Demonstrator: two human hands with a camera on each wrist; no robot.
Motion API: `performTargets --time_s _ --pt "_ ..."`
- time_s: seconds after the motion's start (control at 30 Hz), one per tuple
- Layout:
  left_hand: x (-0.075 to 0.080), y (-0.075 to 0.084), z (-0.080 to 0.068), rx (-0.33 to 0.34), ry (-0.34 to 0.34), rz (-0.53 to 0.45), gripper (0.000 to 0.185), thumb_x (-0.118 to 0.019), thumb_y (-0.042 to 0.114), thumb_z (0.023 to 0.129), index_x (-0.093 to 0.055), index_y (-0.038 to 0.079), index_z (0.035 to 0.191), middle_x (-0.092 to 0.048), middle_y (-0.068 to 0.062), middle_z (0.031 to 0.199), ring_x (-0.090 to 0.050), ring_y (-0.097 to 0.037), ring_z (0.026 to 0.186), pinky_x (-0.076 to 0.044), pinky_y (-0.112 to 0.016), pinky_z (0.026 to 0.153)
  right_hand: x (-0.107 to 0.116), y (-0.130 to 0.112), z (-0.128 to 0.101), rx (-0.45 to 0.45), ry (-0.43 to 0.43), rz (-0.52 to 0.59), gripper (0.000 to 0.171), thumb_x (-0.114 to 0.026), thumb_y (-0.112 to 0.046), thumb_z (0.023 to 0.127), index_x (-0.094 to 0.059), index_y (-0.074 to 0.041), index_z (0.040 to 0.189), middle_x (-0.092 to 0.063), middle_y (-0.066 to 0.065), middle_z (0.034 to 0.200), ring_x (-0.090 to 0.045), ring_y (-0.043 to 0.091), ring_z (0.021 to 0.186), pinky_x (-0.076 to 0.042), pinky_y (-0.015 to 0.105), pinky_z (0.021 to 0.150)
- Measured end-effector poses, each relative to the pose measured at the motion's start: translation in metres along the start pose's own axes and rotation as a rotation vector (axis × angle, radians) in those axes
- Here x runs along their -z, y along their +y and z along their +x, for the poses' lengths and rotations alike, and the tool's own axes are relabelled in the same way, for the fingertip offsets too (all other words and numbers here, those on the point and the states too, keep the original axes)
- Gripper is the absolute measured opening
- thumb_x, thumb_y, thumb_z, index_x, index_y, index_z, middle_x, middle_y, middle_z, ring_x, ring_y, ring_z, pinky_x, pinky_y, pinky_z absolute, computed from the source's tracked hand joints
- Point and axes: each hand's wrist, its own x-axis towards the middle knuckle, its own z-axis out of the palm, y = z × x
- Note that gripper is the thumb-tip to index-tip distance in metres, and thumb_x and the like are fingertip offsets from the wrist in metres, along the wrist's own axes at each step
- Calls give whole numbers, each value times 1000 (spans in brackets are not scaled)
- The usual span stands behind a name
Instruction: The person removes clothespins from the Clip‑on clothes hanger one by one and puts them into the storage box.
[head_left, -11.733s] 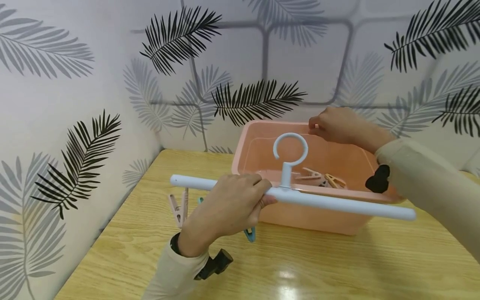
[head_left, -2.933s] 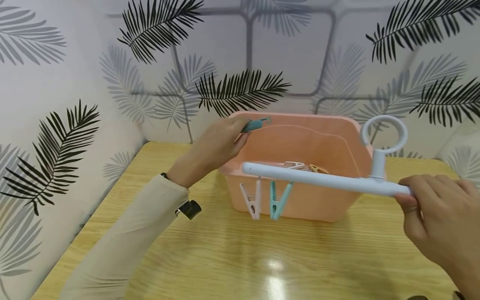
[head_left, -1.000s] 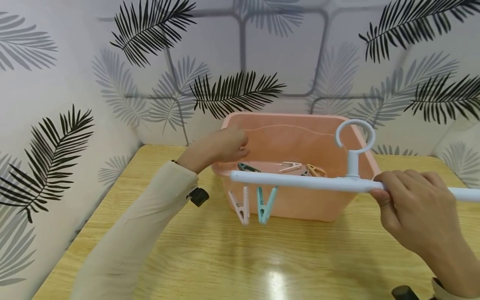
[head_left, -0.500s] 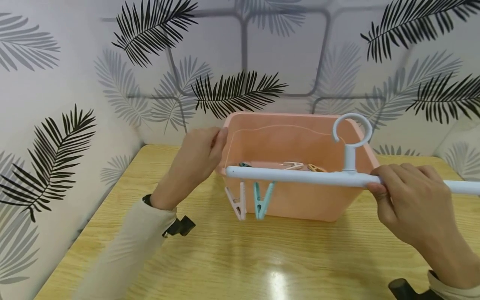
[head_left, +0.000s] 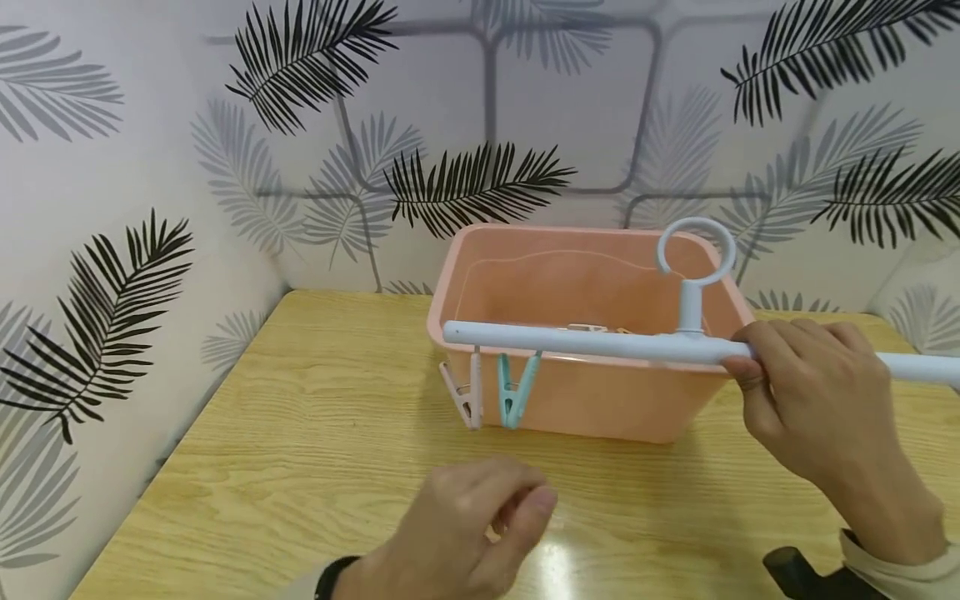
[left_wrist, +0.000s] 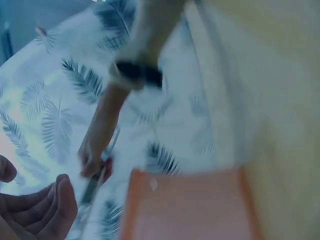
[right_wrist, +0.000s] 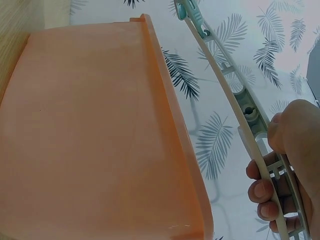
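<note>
**Grip and Placement Status**

The hanger (head_left: 562, 337) is held nearly level above the counter (head_left: 337, 392), its bar crossing in front of the basin (head_left: 585, 400). The right wrist view shows a gap between bar and rim.

Right hand (head_left: 817, 400): clamped on the bar beside the hook (head_left: 691, 308), fingers wrapped round it. This near-central grip presumably balances the load and leaves the outer length unobstructed. The bar's far end runs out of the head view.

Left hand (head_left: 480, 521): well apart from the right, over the counter toward its near edge. Fingers are loosely curled; no item is visible in them. This position leaves the clips fully exposed.

A pink clip (head_left: 476, 379) and a teal clip (head_left: 528, 381) hang side by side near the bar's free end, narrow ends down, probably aligned by their own weight.

The basin stands at the counter's far edge, right of the far left corner, likely keeping the near area free. Inside, a pale clip (head_left: 588, 327) shows partly; the bar hides the rest.
</note>
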Motion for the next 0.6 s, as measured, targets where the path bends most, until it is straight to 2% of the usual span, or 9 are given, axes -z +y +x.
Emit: performTargets --time_s 0.03,0.1,0.17,0.23,0.27,0.37,0.5,0.6 --pt "-6 4 -5 91 -69 -124 30 -42 12 102 -66 4 87 -64 1 72 -58 3 62 -46 -7 57 0 -1 0 -2 1 5 55 -33 -44 102 -48 -2 70 -50 9 58 -55 34 59 -38 49 61" --pt "-13 6 -12 330 -169 -379 28 -42 14 103 -66 0 97 -66 -4 80 -61 2 66 -50 -13 59 0 -3 0 -10 -2 13 55 -34 -44 102 -49 -2 70 -51 10 59 -56 35 60 -38 49 61" --pt "-18 2 -15 531 -204 -604 31 -41 17 104 -63 -4 107 -67 -13 89 -65 -5 72 -55 -22 65 0 -2 1 -10 -4 12 56 -33 -45 102 -50 -1 71 -53 11 60 -56 35 61 -38 49 61" --pt "-21 -3 -17 663 -182 -815 38 -37 21 106 -56 -10 118 -64 -25 100 -69 -19 81 -57 -31 73 -1 -2 1 -11 -4 15 56 -33 -45 102 -51 -1 72 -53 10 60 -56 34 60 -38 49 61" --pt "-21 -6 -18 694 -157 -895 41 -37 22 106 -51 -11 125 -62 -29 106 -68 -27 88 -56 -34 79 -1 -2 1 -10 -5 14 56 -33 -45 102 -51 -1 72 -53 10 59 -56 34 60 -38 49 61" --pt "-22 -11 -17 718 -65 -1073 46 -37 21 105 -36 -13 135 -52 -38 123 -60 -43 107 -51 -41 91 -2 -2 0 -3 -11 11 54 -34 -43 102 -50 -2 72 -50 9 58 -54 34 57 -38 49 61" --pt "-22 -15 -8 773 81 -1246 49 -40 26 105 -30 -10 136 -49 -33 131 -59 -35 114 -46 -44 97 -3 -1 -1 1 -46 -2 50 -34 -39 101 -50 -3 72 -51 8 58 -55 32 57 -39 49 62" --pt "-23 -15 -2 825 194 -1365 49 -38 31 105 -32 -8 134 -57 -23 127 -61 -28 112 -45 -43 99 -4 -2 -2 -2 -62 -7 48 -34 -39 101 -51 -3 73 -52 8 59 -55 32 58 -38 48 61"
